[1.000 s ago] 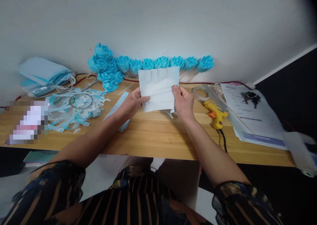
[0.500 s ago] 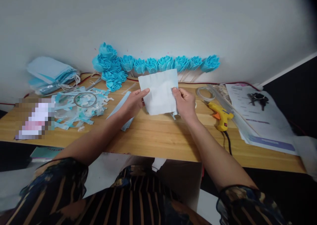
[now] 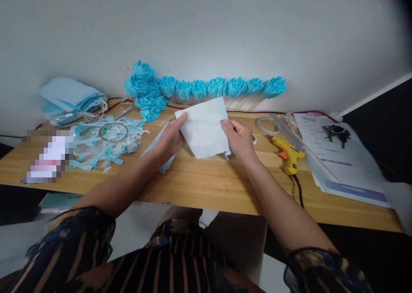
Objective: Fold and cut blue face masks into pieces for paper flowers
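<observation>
A pale blue sheet of mask fabric (image 3: 204, 127) is held up above the wooden table (image 3: 206, 185) between both hands. My left hand (image 3: 170, 136) pinches its upper left corner, thumb in front. My right hand (image 3: 240, 138) grips its right edge with fingers curled round it. The sheet is tilted, its left corner higher. A narrow blue strip (image 3: 157, 144) lies on the table beneath my left hand.
A row of blue fabric flowers (image 3: 206, 89) leans on the wall. At left lie cut mask scraps (image 3: 103, 142), a tape ring (image 3: 113, 132) and a stack of masks (image 3: 72, 99). At right are clear tape (image 3: 265, 124), a yellow glue gun (image 3: 288, 153) and papers with keys (image 3: 334, 132).
The sheet has turned and tilted. My left hand has slid from its left edge up to the upper left corner. My right hand keeps its grip on the right edge.
</observation>
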The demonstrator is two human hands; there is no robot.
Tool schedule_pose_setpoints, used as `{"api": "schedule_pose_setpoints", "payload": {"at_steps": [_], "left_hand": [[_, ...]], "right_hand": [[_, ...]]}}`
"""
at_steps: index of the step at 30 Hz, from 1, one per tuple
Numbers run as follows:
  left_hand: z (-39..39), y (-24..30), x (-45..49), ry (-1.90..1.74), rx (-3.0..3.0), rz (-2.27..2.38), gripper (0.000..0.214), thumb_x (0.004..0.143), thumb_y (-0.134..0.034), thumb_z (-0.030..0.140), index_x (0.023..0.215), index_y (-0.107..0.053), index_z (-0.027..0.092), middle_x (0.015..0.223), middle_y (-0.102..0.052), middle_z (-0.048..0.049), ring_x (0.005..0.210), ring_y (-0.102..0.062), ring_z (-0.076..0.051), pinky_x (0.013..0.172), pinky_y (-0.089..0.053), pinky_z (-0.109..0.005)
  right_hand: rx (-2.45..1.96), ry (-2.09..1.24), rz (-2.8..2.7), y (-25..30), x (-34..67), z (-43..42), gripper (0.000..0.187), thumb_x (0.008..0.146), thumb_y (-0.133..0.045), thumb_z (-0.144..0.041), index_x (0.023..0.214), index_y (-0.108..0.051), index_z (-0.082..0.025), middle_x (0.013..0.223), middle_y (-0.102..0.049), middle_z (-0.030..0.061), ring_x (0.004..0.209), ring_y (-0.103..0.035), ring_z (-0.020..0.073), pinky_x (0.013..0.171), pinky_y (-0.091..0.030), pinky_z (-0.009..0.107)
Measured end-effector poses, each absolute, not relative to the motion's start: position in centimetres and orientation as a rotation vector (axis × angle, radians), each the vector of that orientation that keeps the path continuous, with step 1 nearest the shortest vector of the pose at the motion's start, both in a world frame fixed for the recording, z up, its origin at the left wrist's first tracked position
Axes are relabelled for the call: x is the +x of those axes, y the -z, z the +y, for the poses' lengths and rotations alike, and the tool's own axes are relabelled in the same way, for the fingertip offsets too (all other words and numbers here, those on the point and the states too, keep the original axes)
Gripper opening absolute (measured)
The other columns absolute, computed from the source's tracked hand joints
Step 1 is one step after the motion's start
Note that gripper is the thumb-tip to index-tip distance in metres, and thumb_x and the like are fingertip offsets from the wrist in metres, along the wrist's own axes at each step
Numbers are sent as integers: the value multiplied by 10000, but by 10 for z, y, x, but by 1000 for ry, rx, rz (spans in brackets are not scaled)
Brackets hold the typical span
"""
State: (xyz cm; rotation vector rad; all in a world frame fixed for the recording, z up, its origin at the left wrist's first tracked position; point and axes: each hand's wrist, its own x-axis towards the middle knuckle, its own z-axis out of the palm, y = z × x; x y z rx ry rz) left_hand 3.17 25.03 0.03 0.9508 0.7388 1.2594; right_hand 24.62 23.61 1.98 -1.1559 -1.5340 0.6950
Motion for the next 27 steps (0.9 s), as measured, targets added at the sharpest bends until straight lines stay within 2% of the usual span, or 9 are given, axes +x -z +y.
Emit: {"api": "schedule_pose_setpoints", "payload": {"at_steps": [3,5,10,15,21,27], "left_hand": [[247,-6,35,-1256,939,712,684,853,-683,717,1329,-634,228,1232,-777,-129,1289,-663,-392,1019,-579,-531],[243,-11,37,-1238,950,704,682,824,-714,722,1287,-652,226,1221,-779,-129,1273,-671,-390,990,-589,-511],[234,-19,38,-1198,1038,701,647,742,-860,549,1267,-660,229,1266,-760,-118,1254,-674,-370,956,-594,-457],[234,-18,39,-1137,1060,680,676,713,-889,443,1304,-638,231,1323,-732,-121,1239,-679,-347,895,-588,-391],[236,-14,40,-1070,1069,635,704,701,-889,366,1343,-631,236,1333,-723,-121,1250,-669,-333,906,-580,-376],[240,-16,34,-1043,992,660,675,742,-837,402,1369,-651,234,1209,-770,-92,971,-737,-230,733,-570,-299]], "right_hand": [[-1151,-731,-1489,-17,246,237,619,885,-602,-733,608,-374,-229,631,-287,-44,611,-265,119,554,-230,279],[-1150,-769,-1436,-17,246,238,621,865,-603,-763,618,-409,-228,630,-309,-43,612,-275,120,550,-235,277],[-1155,-825,-1335,-18,243,239,638,809,-626,-815,623,-444,-231,625,-327,-43,601,-284,122,542,-245,280],[-1146,-841,-1337,-14,243,239,640,811,-628,-817,628,-452,-230,629,-343,-41,600,-294,121,543,-244,281],[-1145,-847,-1355,-12,242,238,633,818,-625,-810,628,-449,-232,618,-339,-44,597,-301,123,543,-255,281],[-1166,-850,-1231,-17,241,238,618,796,-659,-798,635,-482,-229,609,-359,-48,585,-313,118,536,-254,275]]}}
